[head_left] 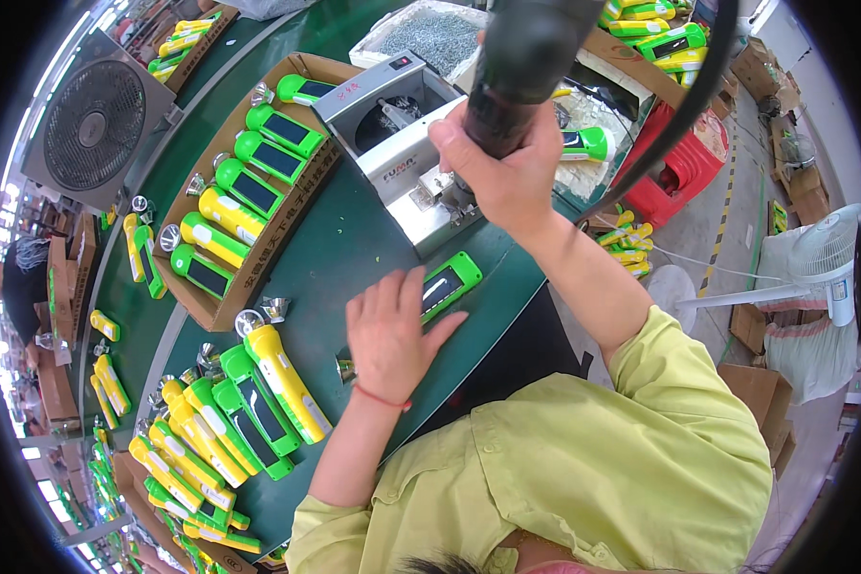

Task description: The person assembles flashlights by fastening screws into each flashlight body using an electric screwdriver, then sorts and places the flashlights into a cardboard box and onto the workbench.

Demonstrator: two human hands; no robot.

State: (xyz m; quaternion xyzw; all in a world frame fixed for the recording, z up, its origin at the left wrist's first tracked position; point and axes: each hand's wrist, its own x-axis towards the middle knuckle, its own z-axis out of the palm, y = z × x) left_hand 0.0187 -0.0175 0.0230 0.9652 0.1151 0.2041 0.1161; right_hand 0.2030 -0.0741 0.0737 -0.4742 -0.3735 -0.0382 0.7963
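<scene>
My right hand [512, 177] is wrapped round a thick black electric screwdriver [526, 81], held upright at the front of a grey screw feeder [407, 172]. The lower end of the screwdriver is mostly hidden behind my fingers, close to the feeder's front. Below and to the left, my left hand [387, 330] lies over a green flashlight [454, 279] with a dark panel. Its fingers are on one side and its thumb on the other, covering the middle of the body. A shiny reflector [344, 367] shows beside my left wrist, at the flashlight's other end.
A cardboard box [230, 311] of green and yellow flashlights stands left of the feeder. More flashlights [287, 383] lie on the green table [340, 244] nearer me. A white tray of screws [430, 33] sits behind; a red stool [674, 163] and white fan [827, 263] are right.
</scene>
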